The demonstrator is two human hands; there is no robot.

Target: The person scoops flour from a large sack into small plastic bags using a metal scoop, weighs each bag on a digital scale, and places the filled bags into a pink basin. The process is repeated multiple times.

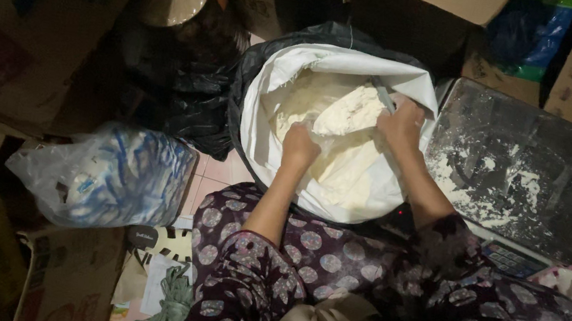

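Looking down from your head camera, you have both hands inside an open white sack [267, 132] of pale flour [341, 164], the sack lined on the outside by a black bag [254, 67]. Your left hand [301, 145] is closed on a small clear bag [341, 116] already holding flour, pinching its lower edge. Your right hand [401, 124] is closed around the handle of a scoop [383, 94], at the upper right of the sack's mouth, just beside the small bag's top. The flour lies low in the sack, sloping toward you. Just right of the sack sits a scale [522, 179], its dark platform dusted with white powder and its keypad near your right knee. On the floor to your left lies a plastic bag [105, 172] with blue and white contents. Cardboard boxes [39, 7] stand all around.
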